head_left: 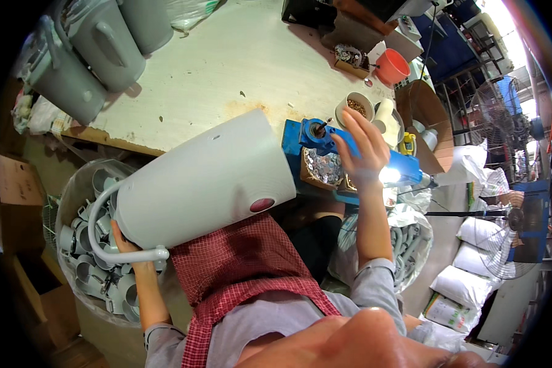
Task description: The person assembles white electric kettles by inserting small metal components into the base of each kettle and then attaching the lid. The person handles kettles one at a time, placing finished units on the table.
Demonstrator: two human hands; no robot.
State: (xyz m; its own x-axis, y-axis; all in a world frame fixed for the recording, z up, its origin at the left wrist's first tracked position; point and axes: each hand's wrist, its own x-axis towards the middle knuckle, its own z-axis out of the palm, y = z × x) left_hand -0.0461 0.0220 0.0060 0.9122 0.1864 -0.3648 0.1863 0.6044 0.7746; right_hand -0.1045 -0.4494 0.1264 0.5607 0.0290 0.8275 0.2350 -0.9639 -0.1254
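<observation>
A large light-grey jug body (202, 175) lies tilted on its side across my lap, with a curved carrying handle (96, 230) at its left end and a dark red oval (262, 205) near its right end. My left hand (124, 244) supports it from below at the handle end, its fingers partly hidden behind the jug and handle. My right hand (367, 150) is raised over the blue bench machine (343, 144), fingers extended and apart, beside the machine's dark pointed tip (325, 124). The jug's right end is close to the machine.
Several grey jugs (107, 46) stand at the table's back left. Small metal parts (323, 167) fill a box under the machine. Beyond it are a cup of brass-coloured pieces (356, 104) and an orange-red bowl (392, 66). Bags of grey handles (405, 245) and grey parts (98, 276) flank me.
</observation>
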